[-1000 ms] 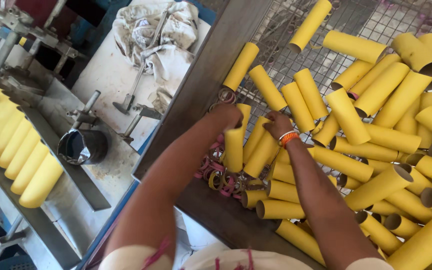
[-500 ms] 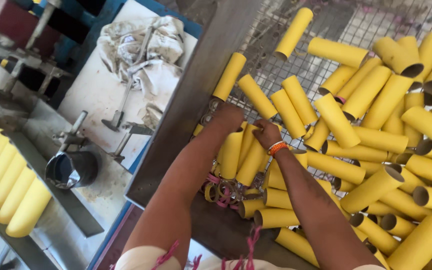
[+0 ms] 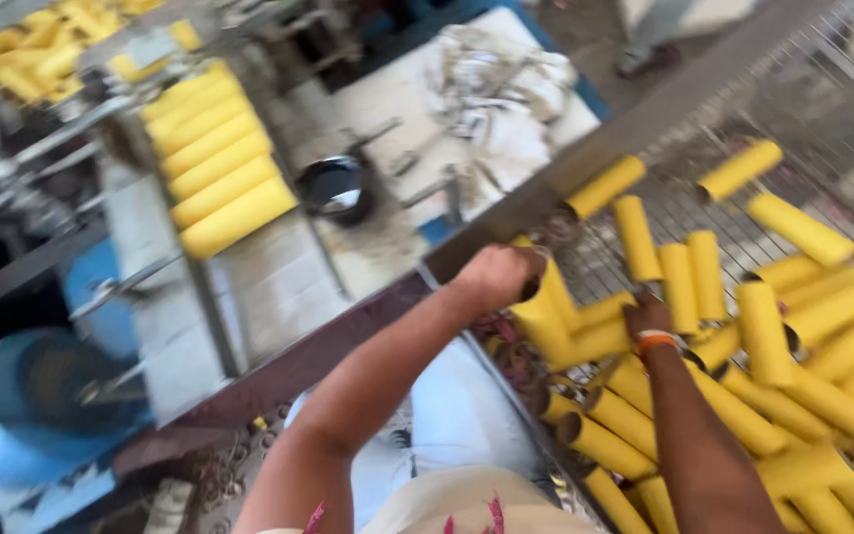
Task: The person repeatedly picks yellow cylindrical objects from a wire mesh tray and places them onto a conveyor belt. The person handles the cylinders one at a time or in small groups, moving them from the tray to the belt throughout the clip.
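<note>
Workshop: wire-mesh bin [image 3: 822,119]; left hand [image 3: 494,277], right hand [image 3: 647,318] gripping yellow tubes [image 3: 585,331].

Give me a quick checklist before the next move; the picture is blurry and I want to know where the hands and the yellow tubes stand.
1. Left hand has a hold: ok, it is closed on a yellow tube at the bin's edge.
2. Right hand has a hold: cannot tell, it sits down among the tube pile with its fingers hidden.
3. Tubes stay inside the wire mesh bin: ok, none seen over the rim.
4. Row of tubes on the machine tray lies orderly: ok, side by side.
5. Small dark pot is upright on the bench: ok.
6. View is sharp enough to judge the grip: not ok, motion blur.
</note>
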